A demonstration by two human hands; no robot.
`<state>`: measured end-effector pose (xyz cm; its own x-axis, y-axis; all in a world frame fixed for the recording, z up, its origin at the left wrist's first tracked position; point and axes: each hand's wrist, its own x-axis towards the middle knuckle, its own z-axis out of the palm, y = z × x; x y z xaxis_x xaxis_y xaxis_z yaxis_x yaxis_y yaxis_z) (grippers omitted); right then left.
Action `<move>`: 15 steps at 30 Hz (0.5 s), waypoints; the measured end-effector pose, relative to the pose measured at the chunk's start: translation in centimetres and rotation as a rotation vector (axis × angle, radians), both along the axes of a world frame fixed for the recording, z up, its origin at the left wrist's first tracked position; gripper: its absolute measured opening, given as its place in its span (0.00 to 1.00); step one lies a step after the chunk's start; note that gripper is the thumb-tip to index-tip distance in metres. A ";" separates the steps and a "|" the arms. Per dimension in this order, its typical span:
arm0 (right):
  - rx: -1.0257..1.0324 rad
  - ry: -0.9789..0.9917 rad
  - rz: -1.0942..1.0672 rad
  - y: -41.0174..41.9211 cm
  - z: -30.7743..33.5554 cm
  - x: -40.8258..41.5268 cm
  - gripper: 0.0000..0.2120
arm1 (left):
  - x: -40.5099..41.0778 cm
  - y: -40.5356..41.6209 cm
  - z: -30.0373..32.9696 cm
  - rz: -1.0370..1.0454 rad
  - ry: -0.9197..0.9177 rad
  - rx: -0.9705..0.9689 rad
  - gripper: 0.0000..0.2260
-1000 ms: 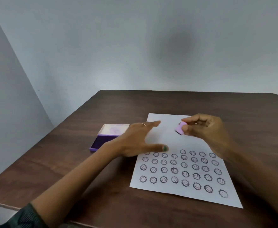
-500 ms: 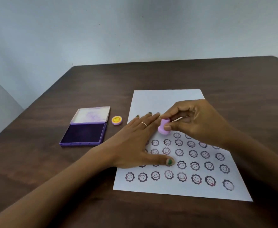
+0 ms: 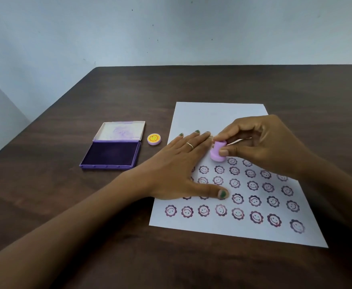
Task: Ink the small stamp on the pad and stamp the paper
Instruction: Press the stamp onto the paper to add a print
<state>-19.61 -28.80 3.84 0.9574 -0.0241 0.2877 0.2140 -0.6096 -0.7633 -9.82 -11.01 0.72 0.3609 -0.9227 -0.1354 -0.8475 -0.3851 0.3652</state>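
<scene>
Dark wooden table (image 3: 212,86) against a pale wall. Ink pad (image 3: 110,155) lies open at left, lid flat behind it; just right of it, a small round cap (image 3: 154,139) with a yellow smiley. Left hand (image 3: 181,170) rests flat on the paper (image 3: 219,115), fingers spread, thumb among the printed faces. Right hand (image 3: 262,144) pinches the small lilac stamp (image 3: 218,152) between thumb and fingertips, stamp slightly tilted, its base down at the sheet above the top row of prints; contact cannot be told.
</scene>
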 end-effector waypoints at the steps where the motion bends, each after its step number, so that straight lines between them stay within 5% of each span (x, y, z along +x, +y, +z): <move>1: -0.018 0.005 -0.001 0.0 0.0 0.0 0.12 | 0.0 0.0 0.0 0.000 -0.003 0.004 0.46; 15: -0.140 0.018 -0.002 -0.2 -0.1 -0.1 0.09 | -0.1 -0.2 0.3 -0.009 -0.017 0.048 0.46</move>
<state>-19.67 -29.01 3.73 0.9624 0.0136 0.2714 0.2002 -0.7108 -0.6743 -9.97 -11.18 1.03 0.3557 -0.9183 -0.1739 -0.8568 -0.3947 0.3317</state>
